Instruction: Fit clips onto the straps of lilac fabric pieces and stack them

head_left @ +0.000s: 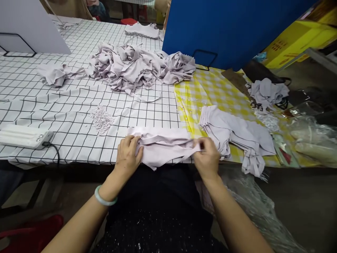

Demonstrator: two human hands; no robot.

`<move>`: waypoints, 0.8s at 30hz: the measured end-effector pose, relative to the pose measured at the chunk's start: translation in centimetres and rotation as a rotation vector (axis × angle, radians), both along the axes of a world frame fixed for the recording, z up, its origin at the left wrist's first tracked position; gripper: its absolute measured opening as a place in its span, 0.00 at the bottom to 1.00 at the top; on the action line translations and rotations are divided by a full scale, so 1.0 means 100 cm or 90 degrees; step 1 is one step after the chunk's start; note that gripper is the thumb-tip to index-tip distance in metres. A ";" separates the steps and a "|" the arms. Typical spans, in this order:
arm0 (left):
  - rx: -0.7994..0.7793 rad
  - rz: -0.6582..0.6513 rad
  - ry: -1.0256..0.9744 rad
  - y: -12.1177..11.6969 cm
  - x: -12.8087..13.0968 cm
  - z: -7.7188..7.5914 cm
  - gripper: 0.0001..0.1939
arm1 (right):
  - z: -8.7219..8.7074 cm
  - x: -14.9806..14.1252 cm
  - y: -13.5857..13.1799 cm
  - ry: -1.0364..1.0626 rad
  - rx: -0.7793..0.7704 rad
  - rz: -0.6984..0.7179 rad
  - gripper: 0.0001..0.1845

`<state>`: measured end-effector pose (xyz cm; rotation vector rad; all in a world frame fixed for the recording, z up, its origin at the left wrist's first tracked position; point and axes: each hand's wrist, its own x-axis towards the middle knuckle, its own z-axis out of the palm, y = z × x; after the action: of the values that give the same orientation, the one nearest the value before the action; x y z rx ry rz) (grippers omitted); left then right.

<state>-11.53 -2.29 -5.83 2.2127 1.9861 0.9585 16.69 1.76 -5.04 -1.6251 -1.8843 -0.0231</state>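
Observation:
A pale lilac fabric piece with a folded strip along it lies at the table's front edge, between my hands. My left hand pinches its left end, thumb toward me and fingers on top. At the right end, my right hand is closed on the fabric, its fingertips curled and partly hidden. To the right, a layered stack of similar lilac pieces lies on the yellow checked cloth, some ends hanging over the edge.
A big heap of crumpled lilac fabric lies further back on the white grid cloth. Small scraps and a white power bank with a black cable are at left. A blue board stands behind; plastic bags lie far right.

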 end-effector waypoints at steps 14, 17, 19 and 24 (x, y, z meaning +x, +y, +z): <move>-0.088 0.065 -0.001 -0.009 0.013 0.009 0.27 | 0.026 -0.015 0.002 -0.159 -0.128 0.261 0.12; -0.085 0.094 0.013 -0.011 0.012 0.007 0.31 | 0.021 -0.003 0.018 -0.128 -0.059 0.205 0.12; -0.059 0.083 0.008 -0.010 0.005 0.005 0.31 | 0.024 0.013 0.020 -0.086 0.000 0.151 0.12; -0.053 -0.036 -0.014 -0.015 -0.040 0.011 0.29 | 0.025 0.038 0.003 -0.092 -0.080 0.225 0.10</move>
<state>-15.56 -3.77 -4.72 2.1929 1.9063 0.8723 20.46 2.07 -2.53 -1.3778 -2.3020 0.1320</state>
